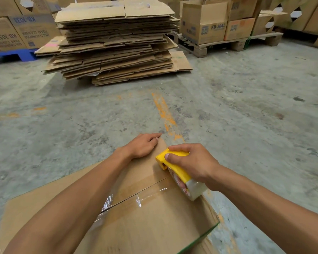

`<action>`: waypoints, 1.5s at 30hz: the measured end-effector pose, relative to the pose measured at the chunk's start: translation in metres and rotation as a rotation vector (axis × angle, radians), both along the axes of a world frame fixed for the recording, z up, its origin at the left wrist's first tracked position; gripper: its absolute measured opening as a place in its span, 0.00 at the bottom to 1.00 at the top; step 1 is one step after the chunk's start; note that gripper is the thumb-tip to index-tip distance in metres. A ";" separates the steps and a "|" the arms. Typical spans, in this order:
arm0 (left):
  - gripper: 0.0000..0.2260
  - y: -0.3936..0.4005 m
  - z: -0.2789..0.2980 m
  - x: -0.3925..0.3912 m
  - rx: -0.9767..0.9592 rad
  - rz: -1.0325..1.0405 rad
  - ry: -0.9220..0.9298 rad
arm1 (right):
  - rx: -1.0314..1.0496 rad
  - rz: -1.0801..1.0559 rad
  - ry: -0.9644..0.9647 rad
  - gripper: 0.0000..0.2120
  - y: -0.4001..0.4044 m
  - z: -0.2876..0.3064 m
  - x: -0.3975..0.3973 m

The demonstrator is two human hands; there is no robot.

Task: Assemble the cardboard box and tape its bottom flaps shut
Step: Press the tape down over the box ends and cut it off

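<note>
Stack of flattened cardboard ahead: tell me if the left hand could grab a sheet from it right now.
Probably not. The left hand is pressed flat on the box, and a broad stretch of bare concrete floor separates the box from the stack. The person would likely have to step closer.

Fig.: my two hands, left (142,146) and right (193,162). One cardboard box (154,222) under them; one yellow tape dispenser (174,166) w/ one roll of clear tape (194,189). One stack of flattened cartons (116,43) (sheets too many to count). Two pallets: one wooden (228,43), one blue (13,55).
</note>
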State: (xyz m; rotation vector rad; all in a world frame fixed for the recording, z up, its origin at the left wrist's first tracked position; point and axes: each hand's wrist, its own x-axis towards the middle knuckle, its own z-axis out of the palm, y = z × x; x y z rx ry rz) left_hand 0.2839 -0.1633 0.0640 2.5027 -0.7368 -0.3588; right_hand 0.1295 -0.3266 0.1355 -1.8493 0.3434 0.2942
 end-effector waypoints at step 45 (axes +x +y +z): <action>0.24 -0.011 -0.024 -0.134 0.161 -0.497 -0.287 | -0.021 -0.045 0.050 0.19 -0.039 0.001 -0.114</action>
